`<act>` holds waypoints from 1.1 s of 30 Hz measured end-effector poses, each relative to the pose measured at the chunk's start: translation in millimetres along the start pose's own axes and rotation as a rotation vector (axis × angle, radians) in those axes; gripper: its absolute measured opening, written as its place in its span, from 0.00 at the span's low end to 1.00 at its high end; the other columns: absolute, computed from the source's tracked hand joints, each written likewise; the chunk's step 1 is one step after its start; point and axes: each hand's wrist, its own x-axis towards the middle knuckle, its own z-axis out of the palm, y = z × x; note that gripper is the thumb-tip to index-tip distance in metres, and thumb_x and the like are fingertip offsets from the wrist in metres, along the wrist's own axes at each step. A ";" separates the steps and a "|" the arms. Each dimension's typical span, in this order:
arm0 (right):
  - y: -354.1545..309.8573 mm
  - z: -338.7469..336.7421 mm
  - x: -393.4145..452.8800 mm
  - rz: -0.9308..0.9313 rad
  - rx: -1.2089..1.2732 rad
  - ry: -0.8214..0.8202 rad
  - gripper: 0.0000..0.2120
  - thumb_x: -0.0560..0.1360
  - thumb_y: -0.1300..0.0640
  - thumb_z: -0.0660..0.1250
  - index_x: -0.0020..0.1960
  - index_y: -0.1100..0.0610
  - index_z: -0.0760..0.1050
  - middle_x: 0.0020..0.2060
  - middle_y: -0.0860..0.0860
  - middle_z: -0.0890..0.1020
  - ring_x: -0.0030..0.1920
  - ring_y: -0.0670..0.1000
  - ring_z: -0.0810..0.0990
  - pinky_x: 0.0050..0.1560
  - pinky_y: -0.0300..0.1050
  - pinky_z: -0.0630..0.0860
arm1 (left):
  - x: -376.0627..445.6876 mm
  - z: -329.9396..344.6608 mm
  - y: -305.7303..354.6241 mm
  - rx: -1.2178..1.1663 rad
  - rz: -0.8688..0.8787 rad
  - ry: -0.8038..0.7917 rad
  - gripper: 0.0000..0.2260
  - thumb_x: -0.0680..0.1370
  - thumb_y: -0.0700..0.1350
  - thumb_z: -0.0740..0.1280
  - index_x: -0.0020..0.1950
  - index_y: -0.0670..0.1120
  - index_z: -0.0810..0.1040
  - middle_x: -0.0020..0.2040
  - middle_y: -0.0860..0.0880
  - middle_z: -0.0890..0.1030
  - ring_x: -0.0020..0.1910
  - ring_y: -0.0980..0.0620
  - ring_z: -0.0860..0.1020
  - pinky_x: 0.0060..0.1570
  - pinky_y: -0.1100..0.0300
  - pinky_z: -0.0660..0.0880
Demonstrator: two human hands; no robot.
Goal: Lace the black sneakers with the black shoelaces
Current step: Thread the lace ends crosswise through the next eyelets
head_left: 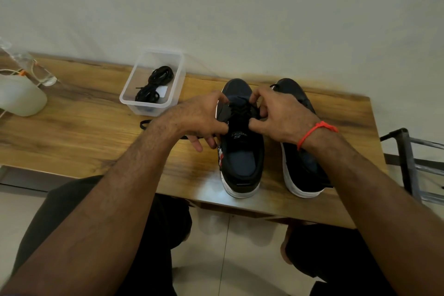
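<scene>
Black laces go across the near sneaker (241, 149) on the wooden table (84, 132), and two hands work on them.

The left hand (201, 120) reaches in from the left side, its thumb and fingers curled to pinch the shoelace (242, 109) at the shoe's edge. The right hand (278, 115) comes from the other side with fingers bent, pinching the lace too. It has a red string (314, 131) on its wrist. The other sneaker (300, 170) stands just beside, partly hidden by that arm. More black laces (156, 84) lie in a clear box (128, 101) to the left.
</scene>
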 end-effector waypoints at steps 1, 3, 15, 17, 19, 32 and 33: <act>0.8 -2.3 0.7 0.058 0.039 0.011 0.18 0.73 0.50 0.72 0.57 0.51 0.69 0.42 0.47 0.77 0.45 0.51 0.78 0.45 0.46 0.77 | -0.5 -0.5 -0.2 0.004 -0.005 -0.004 0.32 0.80 0.40 0.71 0.77 0.55 0.58 0.50 0.42 0.85 0.40 0.49 0.87 0.34 0.51 0.84; 3.5 -6.7 1.4 0.187 0.066 -0.010 0.15 0.72 0.49 0.72 0.53 0.52 0.71 0.42 0.50 0.78 0.42 0.50 0.78 0.37 0.42 0.72 | -1.1 -1.3 -0.1 0.003 -0.019 -0.015 0.33 0.80 0.39 0.71 0.77 0.56 0.57 0.51 0.42 0.84 0.41 0.49 0.87 0.34 0.51 0.84; -2.0 -7.9 1.3 0.176 0.050 -0.138 0.13 0.79 0.50 0.66 0.45 0.59 0.83 0.35 0.54 0.85 0.41 0.52 0.85 0.49 0.51 0.83 | 2.9 29.3 7.2 0.361 0.271 0.488 0.16 0.77 0.53 0.73 0.60 0.57 0.71 0.62 0.52 0.68 0.53 0.52 0.75 0.46 0.55 0.77; -2.4 -6.6 1.7 0.210 0.109 -0.156 0.13 0.79 0.51 0.65 0.44 0.58 0.83 0.33 0.52 0.86 0.39 0.49 0.86 0.43 0.46 0.83 | 4.1 36.8 9.3 0.428 0.329 0.576 0.12 0.78 0.54 0.72 0.58 0.57 0.74 0.62 0.53 0.69 0.55 0.53 0.74 0.44 0.55 0.73; -2.7 -4.3 2.3 0.251 0.179 -0.186 0.12 0.80 0.52 0.65 0.43 0.57 0.82 0.33 0.51 0.86 0.36 0.47 0.86 0.37 0.41 0.81 | 5.1 38.7 8.8 0.485 0.346 0.585 0.10 0.78 0.54 0.72 0.57 0.56 0.77 0.62 0.54 0.70 0.59 0.52 0.74 0.44 0.56 0.71; -1.6 -3.8 1.6 0.235 0.222 -0.183 0.12 0.79 0.51 0.67 0.40 0.56 0.82 0.36 0.52 0.86 0.36 0.47 0.86 0.49 0.43 0.82 | -0.4 1.2 -3.5 0.351 -0.030 0.806 0.06 0.79 0.54 0.69 0.48 0.53 0.80 0.48 0.53 0.79 0.42 0.51 0.76 0.45 0.51 0.71; -2.1 -3.4 1.8 0.233 0.230 -0.191 0.12 0.79 0.51 0.67 0.41 0.56 0.82 0.36 0.52 0.87 0.36 0.46 0.86 0.50 0.44 0.82 | 1.5 0.7 -6.3 0.357 -0.040 0.778 0.06 0.79 0.54 0.69 0.50 0.53 0.79 0.50 0.53 0.80 0.46 0.50 0.77 0.46 0.50 0.72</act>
